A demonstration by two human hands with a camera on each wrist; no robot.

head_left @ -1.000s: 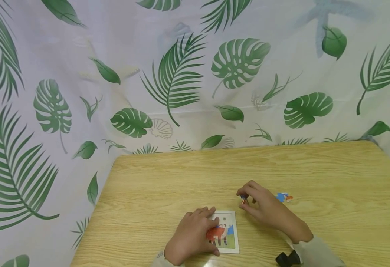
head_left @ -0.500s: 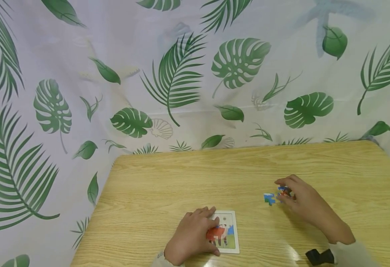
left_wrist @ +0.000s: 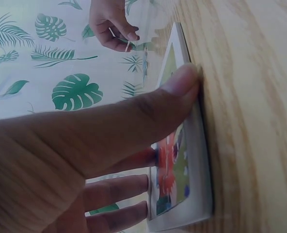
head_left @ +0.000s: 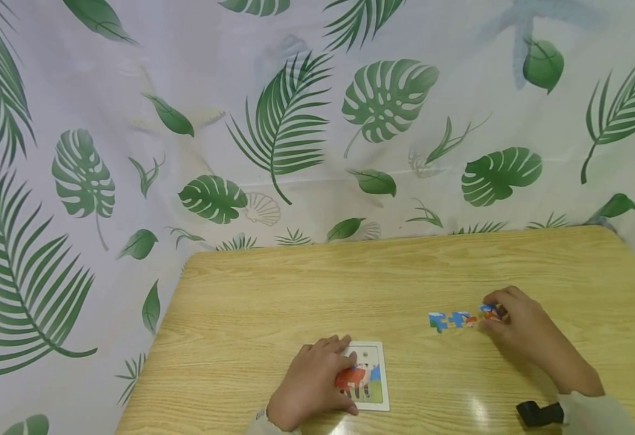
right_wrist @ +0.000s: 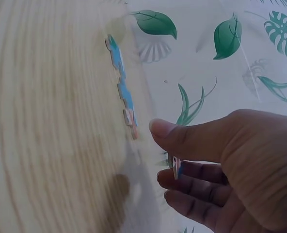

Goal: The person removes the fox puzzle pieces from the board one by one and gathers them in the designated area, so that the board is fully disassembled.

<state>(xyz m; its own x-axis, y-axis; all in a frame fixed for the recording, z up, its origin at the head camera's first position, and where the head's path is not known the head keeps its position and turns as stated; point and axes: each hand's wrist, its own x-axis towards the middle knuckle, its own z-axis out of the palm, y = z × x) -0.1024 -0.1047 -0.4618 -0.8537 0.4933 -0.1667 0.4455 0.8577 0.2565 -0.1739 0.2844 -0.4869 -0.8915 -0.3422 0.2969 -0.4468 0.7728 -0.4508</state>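
In the head view my left hand (head_left: 317, 383) holds a small white-framed jigsaw puzzle (head_left: 385, 386) flat on the table. Its thumb lies along the near edge, with the other fingers over the left and far side. The puzzle shows a red animal on green, partly covered by the hand. Farther right, my right hand (head_left: 524, 329) pinches a loose blue and orange puzzle piece (head_left: 489, 311) between thumb and fingers. Just left of it lie a blue and green piece (head_left: 437, 321) and a blue and orange piece (head_left: 461, 319), side by side. The right wrist view shows the held piece (right_wrist: 175, 166) edge-on, above the table.
A wood-grain table (head_left: 273, 290) extends around both hands. A white curtain with green leaf prints (head_left: 306, 151) hangs behind its far edge and to the left. A black strap piece (head_left: 540, 414) sits at the right sleeve.
My right hand has moved right from near the puzzle, with a piece in its fingers. The blue and green piece now lies left of the other loose piece. My left hand stays put.
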